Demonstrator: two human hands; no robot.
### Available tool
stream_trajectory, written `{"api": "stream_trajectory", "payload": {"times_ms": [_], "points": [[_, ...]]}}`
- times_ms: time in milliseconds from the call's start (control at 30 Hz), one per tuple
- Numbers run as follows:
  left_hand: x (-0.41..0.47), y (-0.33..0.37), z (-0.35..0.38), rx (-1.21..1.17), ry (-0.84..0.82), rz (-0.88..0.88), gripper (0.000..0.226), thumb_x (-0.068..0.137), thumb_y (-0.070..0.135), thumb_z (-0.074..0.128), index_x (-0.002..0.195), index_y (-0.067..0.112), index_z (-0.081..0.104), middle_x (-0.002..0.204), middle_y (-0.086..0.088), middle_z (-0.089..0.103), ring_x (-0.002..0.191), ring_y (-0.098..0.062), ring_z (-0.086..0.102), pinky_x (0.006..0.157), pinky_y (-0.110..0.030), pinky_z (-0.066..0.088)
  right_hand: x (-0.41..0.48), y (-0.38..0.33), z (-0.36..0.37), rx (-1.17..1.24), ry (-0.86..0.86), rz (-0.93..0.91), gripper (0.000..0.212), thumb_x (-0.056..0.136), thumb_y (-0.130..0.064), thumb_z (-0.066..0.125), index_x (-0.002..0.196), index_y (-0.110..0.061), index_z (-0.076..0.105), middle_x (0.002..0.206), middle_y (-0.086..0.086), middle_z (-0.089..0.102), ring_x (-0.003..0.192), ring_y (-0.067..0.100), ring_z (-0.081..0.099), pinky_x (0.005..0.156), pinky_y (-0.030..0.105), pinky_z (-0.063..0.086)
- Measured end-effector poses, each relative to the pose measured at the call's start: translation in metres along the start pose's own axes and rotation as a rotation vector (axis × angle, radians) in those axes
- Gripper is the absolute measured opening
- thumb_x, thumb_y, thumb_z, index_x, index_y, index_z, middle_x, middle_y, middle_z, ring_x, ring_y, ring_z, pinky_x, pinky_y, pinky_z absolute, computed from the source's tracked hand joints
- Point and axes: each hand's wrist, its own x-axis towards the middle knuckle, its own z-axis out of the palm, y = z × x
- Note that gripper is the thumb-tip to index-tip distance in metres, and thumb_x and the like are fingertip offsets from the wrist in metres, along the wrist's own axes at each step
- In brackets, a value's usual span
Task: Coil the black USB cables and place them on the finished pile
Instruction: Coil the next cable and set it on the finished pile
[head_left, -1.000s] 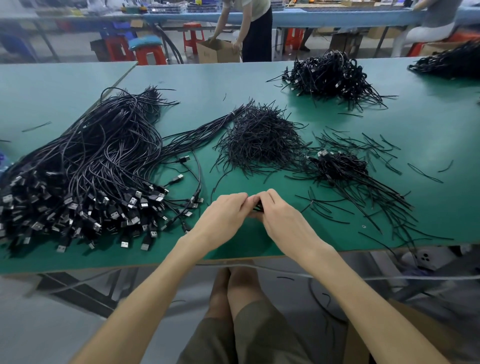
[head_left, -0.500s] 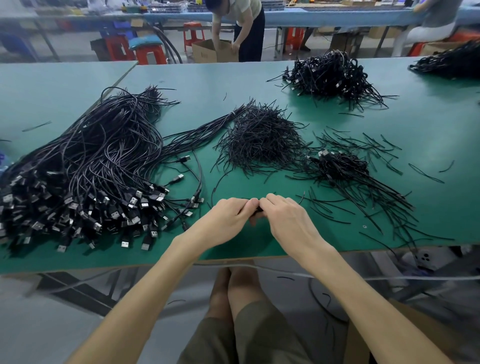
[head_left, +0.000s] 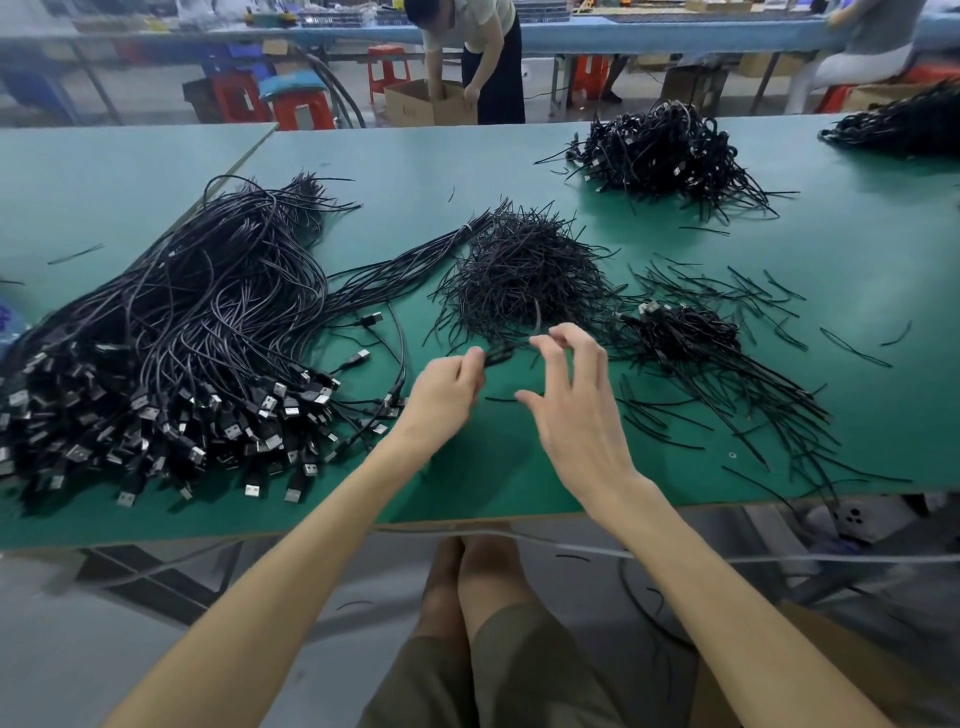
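Note:
My left hand (head_left: 447, 389) pinches a small coiled black USB cable (head_left: 497, 356) just above the green table (head_left: 857, 249). My right hand (head_left: 576, 415) hovers beside it with fingers spread, and its fingertips are at the near edge of a heap of black twist ties (head_left: 524, 275). A big pile of uncoiled USB cables (head_left: 182, 338) covers the left side, plugs toward me. A few coiled cables (head_left: 683, 335) lie right of my hands among loose ties. A large pile of coiled cables (head_left: 665, 150) sits at the far side.
Another black cable pile (head_left: 904, 124) lies at the far right corner. Loose ties (head_left: 737, 415) are scattered right of my hands up to the table's front edge. Beyond the table a person bends over a cardboard box (head_left: 415, 104) near red stools (head_left: 301, 106).
My hands have moved forward and apart. The right hand let go of the coil and opened toward the tie heap; the left hand kept the coil.

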Motion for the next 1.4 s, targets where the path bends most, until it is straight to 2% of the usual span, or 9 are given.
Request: {"api": "stream_trajectory", "payload": {"times_ms": [233, 367, 533, 700, 900, 1000, 1133, 1300, 1400], "points": [[0.015, -0.008, 0.008, -0.196, 0.101, -0.065, 0.049, 0.109, 0.041, 0.034, 0.065, 0.020, 0.036, 0.050, 0.012, 0.032, 0.045, -0.012, 0.024, 0.048, -0.028, 0.022, 0.007, 0.018, 0.020, 0.182, -0.227, 0.412, 0.035, 0.095, -0.044, 0.064, 0.117, -0.017, 0.059, 0.122, 0.005, 0.046, 0.120, 0.028, 0.037, 0.102, 0.040, 0.028], [0.017, -0.011, 0.015, -0.185, 0.134, -0.038, 0.054, 0.108, 0.044, 0.035, 0.056, 0.030, 0.035, 0.052, 0.011, 0.034, 0.052, -0.018, 0.026, 0.062, -0.043, 0.025, 0.006, 0.016, 0.027, 0.172, -0.197, 0.390, 0.019, 0.098, -0.040, 0.062, 0.101, -0.021, 0.064, 0.109, 0.000, 0.045, 0.112, 0.026, 0.035, 0.092, 0.038, 0.023], [0.014, -0.019, 0.015, -0.157, 0.112, 0.021, 0.060, 0.109, 0.047, 0.033, 0.050, 0.035, 0.040, 0.052, 0.011, 0.034, 0.053, -0.017, 0.027, 0.062, -0.042, 0.026, 0.005, 0.017, 0.030, 0.100, -0.209, 0.309, 0.015, 0.102, -0.032, 0.057, 0.099, -0.018, 0.062, 0.103, -0.002, 0.043, 0.105, 0.022, 0.034, 0.081, 0.031, 0.014], [0.012, -0.019, 0.016, -0.068, 0.110, 0.061, 0.052, 0.110, 0.044, 0.031, 0.062, 0.024, 0.037, 0.054, 0.011, 0.037, 0.054, -0.018, 0.031, 0.063, -0.040, 0.028, 0.007, 0.018, 0.023, 0.360, -0.091, 0.435, 0.012, 0.104, -0.025, 0.053, 0.095, -0.017, 0.053, 0.098, -0.004, 0.054, 0.099, 0.021, 0.041, 0.083, 0.032, 0.020], [0.009, -0.018, 0.019, 0.309, 0.119, 0.139, 0.052, 0.110, 0.046, 0.022, 0.072, 0.015, 0.040, 0.061, 0.002, 0.044, 0.056, -0.021, 0.040, 0.058, -0.036, 0.028, 0.003, 0.018, 0.007, 0.757, 0.145, 0.534, 0.008, 0.102, -0.020, 0.059, 0.095, -0.017, 0.055, 0.092, -0.001, 0.058, 0.094, 0.025, 0.054, 0.085, 0.041, 0.047], [0.005, -0.016, 0.027, 0.564, 0.094, 0.230, 0.050, 0.109, 0.048, 0.018, 0.076, 0.015, 0.038, 0.060, 0.003, 0.046, 0.057, -0.028, 0.046, 0.057, -0.038, 0.027, -0.001, 0.013, 0.004, 0.699, 0.211, 0.383, 0.007, 0.101, -0.019, 0.062, 0.097, -0.015, 0.057, 0.093, -0.005, 0.055, 0.089, 0.022, 0.054, 0.081, 0.033, 0.047], [0.003, -0.018, 0.028, 0.643, 0.052, 0.285, 0.040, 0.109, 0.043, 0.021, 0.085, 0.016, 0.038, 0.061, 0.005, 0.043, 0.065, -0.038, 0.055, 0.056, -0.039, 0.028, -0.003, 0.005, 0.011, 0.535, 0.079, 0.138, 0.008, 0.098, -0.014, 0.065, 0.099, -0.007, 0.061, 0.094, -0.005, 0.057, 0.094, 0.017, 0.051, 0.081, 0.028, 0.045], [0.004, -0.017, 0.026, 0.655, 0.034, 0.293, 0.049, 0.106, 0.052, 0.013, 0.087, 0.017, 0.042, 0.064, 0.005, 0.045, 0.067, -0.035, 0.056, 0.057, -0.039, 0.029, -0.002, 0.010, 0.012, 0.632, 0.093, 0.231, 0.003, 0.099, -0.016, 0.063, 0.097, -0.015, 0.061, 0.092, -0.018, 0.053, 0.092, 0.015, 0.055, 0.082, 0.030, 0.049], [0.002, -0.018, 0.024, 0.659, 0.036, 0.295, 0.051, 0.105, 0.053, 0.011, 0.085, 0.018, 0.041, 0.063, 0.005, 0.045, 0.065, -0.032, 0.052, 0.059, -0.039, 0.031, -0.002, 0.013, 0.013, 0.682, 0.096, 0.291, 0.005, 0.100, -0.017, 0.062, 0.097, -0.019, 0.060, 0.094, -0.008, 0.059, 0.090, 0.012, 0.057, 0.082, 0.031, 0.050]]}}
